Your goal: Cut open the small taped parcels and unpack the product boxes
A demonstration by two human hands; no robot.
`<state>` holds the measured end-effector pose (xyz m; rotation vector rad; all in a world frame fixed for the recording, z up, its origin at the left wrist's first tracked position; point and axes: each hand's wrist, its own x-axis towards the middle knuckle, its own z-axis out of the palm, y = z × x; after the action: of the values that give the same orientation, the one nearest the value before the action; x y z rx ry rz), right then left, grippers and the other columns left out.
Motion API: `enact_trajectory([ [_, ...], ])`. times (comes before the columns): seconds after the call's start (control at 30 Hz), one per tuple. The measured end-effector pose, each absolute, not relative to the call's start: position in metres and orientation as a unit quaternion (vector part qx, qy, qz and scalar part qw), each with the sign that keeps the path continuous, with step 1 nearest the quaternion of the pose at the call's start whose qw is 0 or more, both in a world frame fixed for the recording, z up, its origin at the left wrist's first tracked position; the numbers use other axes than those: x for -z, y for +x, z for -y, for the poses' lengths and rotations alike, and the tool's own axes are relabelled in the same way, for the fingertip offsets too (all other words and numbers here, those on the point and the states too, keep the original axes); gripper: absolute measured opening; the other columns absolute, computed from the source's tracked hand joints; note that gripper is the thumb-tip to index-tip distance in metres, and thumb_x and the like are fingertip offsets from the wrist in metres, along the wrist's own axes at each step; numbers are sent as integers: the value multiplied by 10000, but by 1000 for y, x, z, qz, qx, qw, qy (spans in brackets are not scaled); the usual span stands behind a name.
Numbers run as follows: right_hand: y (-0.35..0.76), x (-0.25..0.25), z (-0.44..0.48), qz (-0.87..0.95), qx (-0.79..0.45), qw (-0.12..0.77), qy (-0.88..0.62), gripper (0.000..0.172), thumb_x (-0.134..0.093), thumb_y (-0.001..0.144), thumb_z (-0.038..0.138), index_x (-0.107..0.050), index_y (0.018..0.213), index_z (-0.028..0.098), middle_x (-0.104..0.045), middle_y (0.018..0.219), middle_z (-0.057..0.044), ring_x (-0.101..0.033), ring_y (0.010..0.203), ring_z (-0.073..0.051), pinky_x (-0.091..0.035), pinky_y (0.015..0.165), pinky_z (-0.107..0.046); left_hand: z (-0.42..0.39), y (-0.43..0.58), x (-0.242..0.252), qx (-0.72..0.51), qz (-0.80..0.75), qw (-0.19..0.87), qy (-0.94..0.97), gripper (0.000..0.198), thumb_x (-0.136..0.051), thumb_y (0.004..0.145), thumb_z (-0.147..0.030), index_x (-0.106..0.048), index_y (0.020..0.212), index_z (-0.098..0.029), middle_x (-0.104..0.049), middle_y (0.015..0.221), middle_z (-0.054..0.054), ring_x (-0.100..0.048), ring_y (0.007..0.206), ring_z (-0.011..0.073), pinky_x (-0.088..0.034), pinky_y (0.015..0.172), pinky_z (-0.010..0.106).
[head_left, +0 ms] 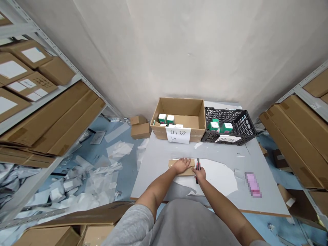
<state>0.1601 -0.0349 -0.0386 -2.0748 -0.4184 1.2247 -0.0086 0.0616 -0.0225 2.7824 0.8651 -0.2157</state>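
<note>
Left hand (181, 166) lies flat and open, pressing a narrow brown corrugated cardboard strip (190, 172) onto the grey desk (153, 177). Right hand (200, 174) clamps a red-and-black utility knife (198, 166) upright at the strip's right end. Strip appears one piece; no cut visible.

Left hand (181, 165) flat, palm down; right hand (199, 174) curled, just beside it
</note>
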Motion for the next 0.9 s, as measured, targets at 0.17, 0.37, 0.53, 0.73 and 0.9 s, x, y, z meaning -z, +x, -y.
enact_trajectory([
  [0.17,161,38,36,179,-463,338,-799,401,-873,662,424,-572,862,251,-712,801,-10,-683,647,-185,-537,458,-256,-52,-4,23,47,-342,117,931,752,-547,1034,-620,-387,1632,-193,-602,1461,228,-620,1278,364,-436,1117,507],
  [0.37,167,25,44,180,-512,375,-751,397,-850,716,489,-612,896,227,-690,795,-16,-680,673,-176,-540,471,-225,-47,10,30,50,-386,109,915,605,-472,1085,-466,-425,1617,-182,-593,1495,227,-564,1387,384,-404,1156,530],
  [0.53,180,13,66,182,-576,398,-690,438,-751,820,600,-634,1000,218,-717,855,-24,-607,569,-123,-502,441,-207,-44,15,38,20,-421,125,898,569,-460,1093,-406,-455,1605,-157,-570,1550,227,-492,1482,373,-376,1211,521],
  [0.73,183,3,83,190,-612,387,-663,669,-765,803,617,-612,1335,240,-619,635,56,-564,494,-137,-462,434,-209,-38,15,42,-15,-442,133,887,581,-487,1085,-417,-435,1625,-207,-639,1449,193,-590,1336,343,-412,1179,513],
  [0.9,184,1,81,197,-619,397,-649,750,-772,789,592,-595,1415,219,-612,616,65,-555,483,-135,-450,423,-208,-37,15,43,-15,-440,128,889,574,-490,1084,-421,-470,1601,-173,-638,1439,202,-589,1323,341,-409,1177,494],
])
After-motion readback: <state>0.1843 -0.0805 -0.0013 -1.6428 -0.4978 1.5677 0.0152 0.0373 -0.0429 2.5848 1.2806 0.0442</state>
